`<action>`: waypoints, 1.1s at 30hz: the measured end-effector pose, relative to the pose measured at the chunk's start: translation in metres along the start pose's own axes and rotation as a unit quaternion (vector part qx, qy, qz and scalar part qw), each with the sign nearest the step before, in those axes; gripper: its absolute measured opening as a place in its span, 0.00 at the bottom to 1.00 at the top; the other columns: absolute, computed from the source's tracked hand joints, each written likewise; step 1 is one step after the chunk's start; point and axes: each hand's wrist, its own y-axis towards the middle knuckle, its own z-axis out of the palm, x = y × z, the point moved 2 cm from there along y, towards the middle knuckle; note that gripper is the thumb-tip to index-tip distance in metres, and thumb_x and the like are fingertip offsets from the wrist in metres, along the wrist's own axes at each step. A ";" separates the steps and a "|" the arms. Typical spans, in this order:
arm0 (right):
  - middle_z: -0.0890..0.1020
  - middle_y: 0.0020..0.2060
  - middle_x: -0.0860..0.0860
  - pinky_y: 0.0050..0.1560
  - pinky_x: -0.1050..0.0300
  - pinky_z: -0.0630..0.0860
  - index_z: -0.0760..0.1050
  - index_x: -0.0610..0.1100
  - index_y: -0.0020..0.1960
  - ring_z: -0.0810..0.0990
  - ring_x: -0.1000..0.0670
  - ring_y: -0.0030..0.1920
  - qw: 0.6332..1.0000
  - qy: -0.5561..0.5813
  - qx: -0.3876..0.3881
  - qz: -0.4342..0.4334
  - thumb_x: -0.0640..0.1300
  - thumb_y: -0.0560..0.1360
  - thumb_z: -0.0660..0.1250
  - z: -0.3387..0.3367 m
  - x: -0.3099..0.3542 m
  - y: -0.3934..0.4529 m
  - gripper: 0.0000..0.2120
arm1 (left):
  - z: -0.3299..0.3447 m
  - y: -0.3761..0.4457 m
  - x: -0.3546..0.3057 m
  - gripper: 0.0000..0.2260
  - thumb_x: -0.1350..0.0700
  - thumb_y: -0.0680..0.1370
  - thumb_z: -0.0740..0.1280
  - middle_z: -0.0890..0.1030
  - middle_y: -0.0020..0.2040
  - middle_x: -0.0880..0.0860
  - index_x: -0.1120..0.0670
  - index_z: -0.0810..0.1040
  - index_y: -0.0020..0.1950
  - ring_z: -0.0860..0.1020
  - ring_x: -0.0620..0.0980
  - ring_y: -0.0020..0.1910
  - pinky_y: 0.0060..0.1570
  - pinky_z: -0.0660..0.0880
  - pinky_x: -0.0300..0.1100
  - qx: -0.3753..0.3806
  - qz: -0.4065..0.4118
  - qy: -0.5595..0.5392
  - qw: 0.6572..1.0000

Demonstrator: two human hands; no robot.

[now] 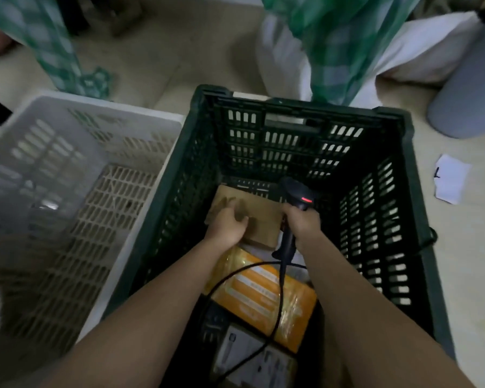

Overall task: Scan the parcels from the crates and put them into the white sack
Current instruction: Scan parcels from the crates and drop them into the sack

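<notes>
Inside slatted green crate (389, 219): left hand (227, 224) curled on brown cardboard parcel (261, 217), right hand (303, 222) clamped round black scanner (297, 197). Grey lattice crate (67, 191) alongside, touching.

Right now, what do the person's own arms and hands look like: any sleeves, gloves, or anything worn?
Both forearms are bare up to the bottom edge of the frame, with no sleeves in view. The left hand and the right hand are gloveless. No watch, ring or band shows at either wrist, though the picture is dim and slightly blurred.
</notes>
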 end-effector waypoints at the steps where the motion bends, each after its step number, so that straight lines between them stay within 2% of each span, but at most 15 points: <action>1: 0.76 0.37 0.44 0.43 0.50 0.71 0.75 0.37 0.51 0.77 0.43 0.41 1.000 -0.013 0.000 0.007 0.38 0.72 0.70 0.004 -0.002 0.006 0.10 | 0.003 0.008 0.003 0.28 0.52 0.81 0.62 0.64 0.75 0.55 0.53 0.56 0.78 0.63 0.56 0.73 0.65 0.65 0.43 -0.003 -0.008 0.029 1.000; 3: 0.76 0.38 0.44 0.45 0.52 0.70 0.74 0.36 0.54 0.77 0.43 0.44 0.999 -0.024 0.014 0.021 0.38 0.72 0.69 0.010 -0.006 0.014 0.11 | 0.008 0.019 0.013 0.29 0.50 0.80 0.63 0.53 0.78 0.57 0.55 0.56 0.78 0.54 0.58 0.77 0.74 0.56 0.47 -0.015 -0.035 0.078 0.996; 5: 0.75 0.36 0.45 0.45 0.53 0.71 0.73 0.37 0.54 0.76 0.44 0.43 0.999 -0.030 0.024 0.027 0.37 0.73 0.69 0.013 -0.007 0.016 0.10 | 0.013 0.024 0.020 0.28 0.51 0.80 0.64 0.51 0.78 0.59 0.58 0.59 0.77 0.52 0.59 0.76 0.75 0.54 0.50 -0.005 -0.055 0.081 0.995; 9: 0.77 0.36 0.43 0.40 0.52 0.71 0.74 0.34 0.57 0.77 0.44 0.37 1.000 0.001 -0.009 0.017 0.37 0.71 0.70 0.004 -0.008 0.017 0.15 | 0.018 0.020 0.023 0.35 0.52 0.79 0.64 0.42 0.79 0.56 0.57 0.48 0.79 0.43 0.58 0.78 0.75 0.47 0.48 0.017 -0.060 0.084 0.995; 11: 0.81 0.41 0.41 0.42 0.49 0.75 0.75 0.34 0.58 0.80 0.43 0.40 1.000 0.026 -0.005 0.008 0.38 0.69 0.71 -0.002 -0.007 0.014 0.18 | 0.016 0.019 0.022 0.36 0.47 0.80 0.64 0.40 0.79 0.55 0.55 0.46 0.80 0.42 0.58 0.78 0.75 0.46 0.50 0.021 -0.055 0.079 0.995; 13: 0.83 0.47 0.42 0.50 0.47 0.78 0.78 0.37 0.56 0.82 0.43 0.47 0.998 0.049 0.026 0.004 0.38 0.70 0.71 -0.008 -0.005 0.009 0.15 | 0.017 0.015 0.017 0.39 0.40 0.78 0.63 0.41 0.79 0.53 0.50 0.44 0.80 0.43 0.58 0.78 0.75 0.49 0.53 0.038 -0.035 0.049 0.997; 15: 0.84 0.49 0.41 0.55 0.43 0.79 0.79 0.39 0.51 0.83 0.42 0.50 0.991 0.100 0.084 -0.002 0.35 0.73 0.68 -0.008 0.000 0.002 0.07 | 0.016 0.010 0.008 0.41 0.34 0.74 0.63 0.43 0.80 0.51 0.44 0.45 0.79 0.47 0.56 0.78 0.75 0.53 0.56 0.047 -0.003 -0.003 0.999; 17: 0.84 0.50 0.40 0.58 0.41 0.78 0.77 0.37 0.50 0.83 0.43 0.50 0.984 0.129 0.125 -0.015 0.33 0.75 0.65 -0.004 0.006 -0.003 0.06 | 0.014 0.005 -0.004 0.44 0.33 0.71 0.66 0.49 0.80 0.50 0.42 0.45 0.79 0.52 0.55 0.77 0.74 0.56 0.55 0.041 0.030 -0.042 0.998; 20: 0.81 0.50 0.40 0.60 0.41 0.77 0.75 0.41 0.51 0.83 0.42 0.53 0.974 0.158 0.157 -0.027 0.31 0.76 0.64 0.002 0.014 -0.015 0.07 | 0.003 0.001 -0.011 0.47 0.33 0.66 0.71 0.64 0.75 0.53 0.45 0.52 0.78 0.67 0.56 0.71 0.67 0.68 0.54 -0.032 0.062 -0.055 0.996; 22: 0.80 0.54 0.40 0.61 0.40 0.76 0.74 0.45 0.53 0.81 0.40 0.56 0.965 0.176 0.192 -0.027 0.31 0.77 0.63 0.006 0.019 -0.025 0.11 | -0.008 -0.003 -0.010 0.40 0.38 0.67 0.72 0.73 0.66 0.53 0.47 0.61 0.75 0.76 0.56 0.61 0.57 0.75 0.54 -0.074 0.063 -0.052 0.994; 24: 0.79 0.55 0.39 0.60 0.44 0.77 0.74 0.46 0.52 0.81 0.41 0.57 0.958 0.181 0.218 -0.034 0.31 0.78 0.62 0.009 0.022 -0.037 0.11 | -0.017 -0.009 -0.011 0.30 0.46 0.69 0.73 0.79 0.57 0.52 0.51 0.68 0.68 0.79 0.55 0.54 0.52 0.77 0.51 -0.088 0.063 -0.080 0.991; 28: 0.83 0.51 0.41 0.48 0.54 0.82 0.74 0.46 0.53 0.84 0.46 0.50 0.948 0.190 0.249 -0.061 0.31 0.79 0.60 0.003 0.034 -0.066 0.12 | -0.034 -0.040 -0.025 0.22 0.57 0.72 0.73 0.80 0.50 0.48 0.51 0.69 0.62 0.79 0.48 0.49 0.48 0.76 0.43 -0.089 0.080 -0.181 0.976; 30: 0.84 0.52 0.41 0.51 0.52 0.82 0.75 0.44 0.56 0.85 0.45 0.51 0.955 0.161 0.235 -0.089 0.32 0.77 0.64 -0.007 0.041 -0.080 0.11 | -0.044 -0.062 -0.032 0.23 0.58 0.71 0.73 0.80 0.49 0.46 0.48 0.68 0.61 0.79 0.45 0.49 0.50 0.77 0.44 -0.090 0.091 -0.225 0.966; 33: 0.85 0.48 0.42 0.56 0.42 0.80 0.80 0.40 0.54 0.84 0.42 0.51 0.974 0.093 0.158 -0.134 0.36 0.70 0.73 -0.025 0.047 -0.107 0.12 | -0.064 -0.106 -0.043 0.24 0.60 0.72 0.72 0.79 0.48 0.41 0.48 0.68 0.64 0.78 0.38 0.47 0.49 0.76 0.38 -0.104 0.105 -0.258 0.955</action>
